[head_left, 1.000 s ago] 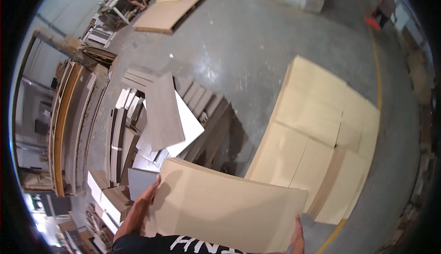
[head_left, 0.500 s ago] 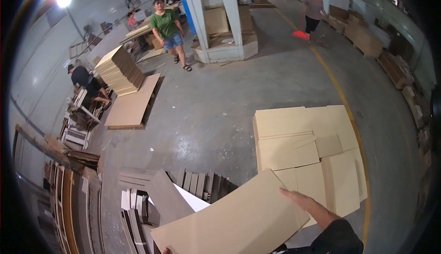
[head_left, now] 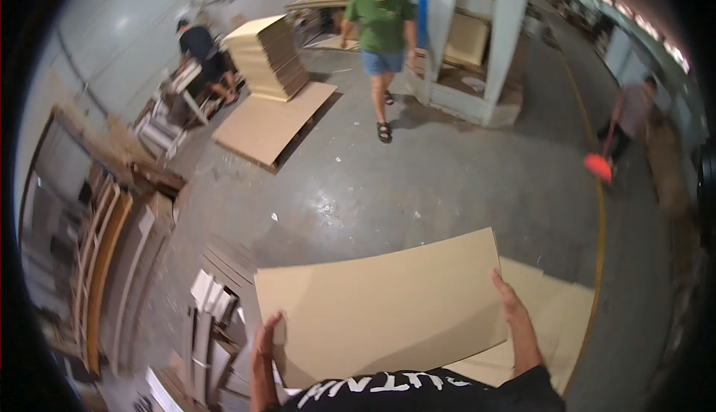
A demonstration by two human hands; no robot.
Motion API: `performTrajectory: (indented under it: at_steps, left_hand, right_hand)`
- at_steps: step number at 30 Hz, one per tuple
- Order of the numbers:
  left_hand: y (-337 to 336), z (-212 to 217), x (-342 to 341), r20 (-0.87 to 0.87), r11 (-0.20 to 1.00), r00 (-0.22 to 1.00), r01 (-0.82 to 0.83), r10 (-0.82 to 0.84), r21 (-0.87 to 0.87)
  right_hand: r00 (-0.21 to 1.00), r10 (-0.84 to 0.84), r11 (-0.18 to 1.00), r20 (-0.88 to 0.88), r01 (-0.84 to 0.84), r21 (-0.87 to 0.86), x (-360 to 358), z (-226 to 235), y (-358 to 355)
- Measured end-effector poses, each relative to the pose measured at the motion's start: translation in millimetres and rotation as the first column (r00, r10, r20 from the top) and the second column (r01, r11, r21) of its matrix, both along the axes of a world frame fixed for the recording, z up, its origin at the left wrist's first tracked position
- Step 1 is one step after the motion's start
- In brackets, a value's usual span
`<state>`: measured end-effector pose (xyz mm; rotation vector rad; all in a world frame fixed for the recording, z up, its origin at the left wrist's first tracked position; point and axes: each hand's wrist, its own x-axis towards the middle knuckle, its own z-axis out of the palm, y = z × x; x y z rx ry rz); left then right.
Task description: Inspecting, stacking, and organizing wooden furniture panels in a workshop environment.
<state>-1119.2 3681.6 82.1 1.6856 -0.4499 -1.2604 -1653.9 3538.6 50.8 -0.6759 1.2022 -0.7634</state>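
Note:
A large tan rectangular board [head_left: 388, 307] spans the space in front of my body, slightly tilted with its right end farther away. My left hand [head_left: 266, 334] grips its left edge, the thumb lying on the upper face. At the opposite edge my right hand [head_left: 509, 293] is closed on the board, thumb on top and the other fingers mostly hidden beneath. Below and to the right, partly covered by it, lies a spread stack of similar tan boards [head_left: 556, 311].
Offcut strips [head_left: 205, 337] lie on the floor at the left. Farther off, a board stack [head_left: 265, 61] rests on a pallet [head_left: 276, 125]. A person in a green shirt [head_left: 382, 20] faces me; another holds a red dustpan-like object [head_left: 598, 166]. A pillar-like frame [head_left: 447, 46] stands behind.
The board has swung level across my front, and my left hand has come fully into view. My view has turned left. The person in green is closer.

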Motion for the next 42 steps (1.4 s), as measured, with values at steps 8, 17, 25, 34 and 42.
performTrajectory:
  at_steps: [8, 17, 25, 34, 42]
  left_hand:
    - [-182, 0, 34, -0.156, 0.963, 0.979, -0.164, 0.132, -0.215]
    - [-429, 3, 137, -0.036, 0.968, 0.984, -0.179, 0.176, -0.175]
    - [-666, -1, 233, 0.081, 0.932, 0.965, -0.216, 0.249, -0.292]
    - [-964, 39, 315, 0.102, 0.933, 0.938, -0.310, 0.332, -0.186]
    - [-1263, 7, 395, 0.095, 0.944, 0.969, -0.198, 0.230, -0.266]
  right_hand:
    - [0.994, 0.094, 0.995, 0.052, -0.093, -0.030, 60, 28, -244]
    - [0.978, 0.111, 0.993, 0.177, -0.103, -0.050, 172, 7, -540]
    - [0.983, 0.127, 0.991, 0.130, -0.119, -0.067, 280, -2, -784]
    - [0.990, 0.120, 0.986, 0.072, -0.111, -0.122, 367, 6, -1082]
    - [0.994, 0.069, 0.981, 0.087, -0.052, -0.189, 416, -1, -1320]
